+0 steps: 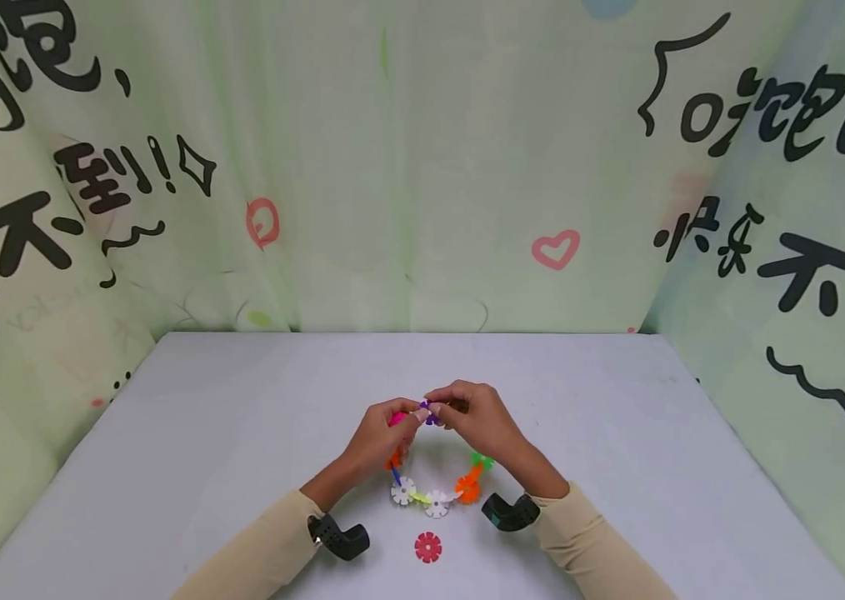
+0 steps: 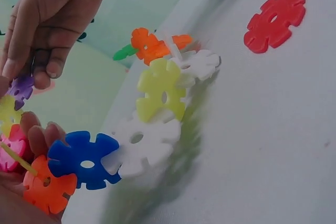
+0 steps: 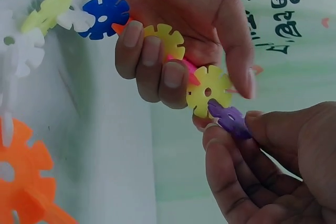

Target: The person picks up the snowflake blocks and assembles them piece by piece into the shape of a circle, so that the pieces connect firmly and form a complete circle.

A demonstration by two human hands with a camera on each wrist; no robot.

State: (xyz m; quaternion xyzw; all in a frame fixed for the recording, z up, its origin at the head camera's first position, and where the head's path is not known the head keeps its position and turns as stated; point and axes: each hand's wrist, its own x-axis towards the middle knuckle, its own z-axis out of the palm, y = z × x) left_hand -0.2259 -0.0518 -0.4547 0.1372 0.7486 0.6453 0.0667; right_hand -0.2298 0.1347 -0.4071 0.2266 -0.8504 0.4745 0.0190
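A chain of slotted plastic flower discs runs between my hands. My left hand [image 1: 385, 429] curls its fingers around one end, by the pink disc [image 2: 11, 153] and a yellow disc [image 3: 208, 92]. Finger and thumb of my right hand [image 1: 481, 414] pinch a purple disc [image 3: 234, 122], whose edge meets that yellow disc; whether the slots are fully joined I cannot tell. Below the left hand the chain continues through an orange disc [image 2: 50, 187], a blue disc [image 2: 86, 162], a white disc [image 2: 144, 145] and more pieces, curving to orange and green discs [image 1: 482, 461].
A loose red disc [image 1: 427, 547] lies flat on the white table [image 1: 257, 400], nearer the front than the chain. Black wrist cameras [image 1: 343, 540] sit on both forearms. Printed curtains [image 1: 422, 167] enclose the table at the back and sides.
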